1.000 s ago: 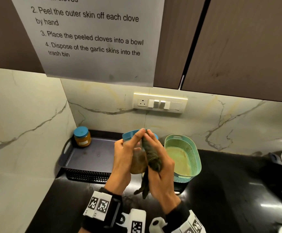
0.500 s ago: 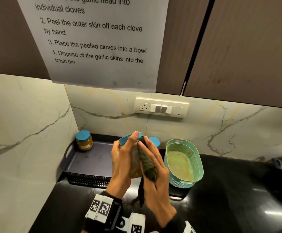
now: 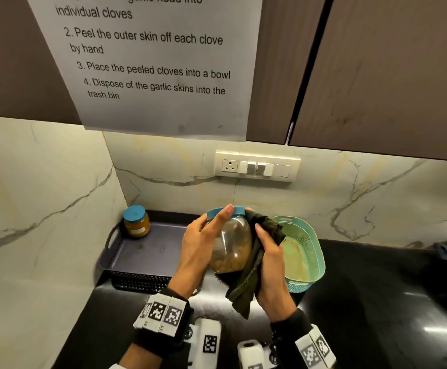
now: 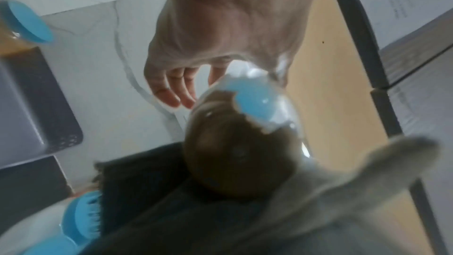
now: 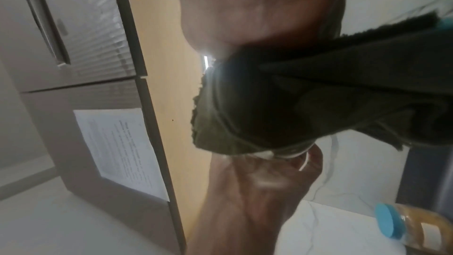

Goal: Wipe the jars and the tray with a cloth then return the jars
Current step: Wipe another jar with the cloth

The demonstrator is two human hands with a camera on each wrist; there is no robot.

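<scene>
Centrally, in the lower middle of the head view, both hands hold one jar [image 3: 230, 246] raised above the black counter [image 3: 363, 302]. This jar is clear, with a blue lid [image 3: 226, 212] and brown contents in its lower part; it is tilted, lid end toward the wall.

Left hand [image 3: 203, 249]: fingers curled round the left side of the jar, one finger extended up onto the lid. The grip is closed on the jar.

Right hand [image 3: 270, 259]: fingers curled round a dark green cloth [image 3: 251, 272], pressing it against the right side of the jar. The cloth wraps from the lid end down past the base, and a loose end hangs below the hands. In the right wrist view the cloth [image 5: 306, 94] covers most of the jar and fills the centre right of the frame.

A second jar [image 3: 136, 221] with a blue lid and yellow-brown contents stands upright in the far left corner of the tray [image 3: 147, 251]. The tray is dark grey with a perforated front wall and sits on the counter in the corner at centre left, against the marble walls.

A teal basket [image 3: 314, 251] sits on the counter just right of the hands, partly hidden by the right hand and the cloth.

In the upper part of the frame, a printed sheet [image 3: 147, 62] hangs on the brown cabinets [image 3: 376, 75], with a switch plate [image 3: 257, 166] on the wall below
</scene>
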